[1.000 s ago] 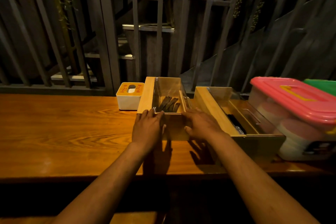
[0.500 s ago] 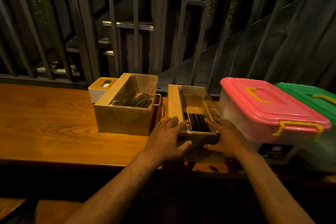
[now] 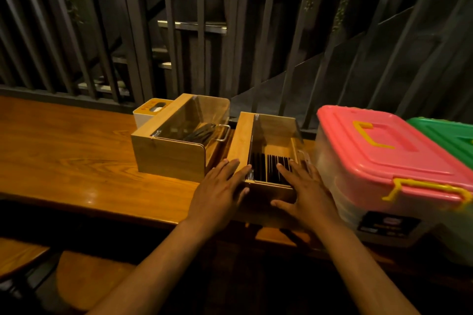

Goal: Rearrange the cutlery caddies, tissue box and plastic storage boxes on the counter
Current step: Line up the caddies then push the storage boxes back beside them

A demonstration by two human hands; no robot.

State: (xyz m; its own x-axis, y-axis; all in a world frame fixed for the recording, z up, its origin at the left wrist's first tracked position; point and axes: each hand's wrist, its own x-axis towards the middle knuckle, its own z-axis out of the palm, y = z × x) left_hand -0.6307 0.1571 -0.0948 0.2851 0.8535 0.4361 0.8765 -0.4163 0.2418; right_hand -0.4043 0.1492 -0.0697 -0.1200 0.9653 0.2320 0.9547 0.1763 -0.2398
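Note:
Two wooden cutlery caddies with clear lids stand side by side on the counter (image 3: 64, 156). The left caddy (image 3: 169, 158) holds dark cutlery, and a white tissue box (image 3: 143, 115) with a yellow top sits behind it. Dark utensils fill the right caddy (image 3: 242, 140). My left hand (image 3: 220, 189) presses its near left corner. My right hand (image 3: 304, 192) lies on its near right side with a thumb across the front. A clear storage box with a pink lid (image 3: 378, 151) stands just right of it, and one with a green lid (image 3: 450, 135) is beyond.
A metal railing (image 3: 199, 46) runs right behind the counter's far edge. The counter's front edge lies just under my wrists. A wooden bench seat (image 3: 84, 279) shows below at the left. Bare counter stretches left of the caddies.
My hands left the left caddy and moved right onto the right caddy. That caddy has turned from angled to nearly square with the counter edge.

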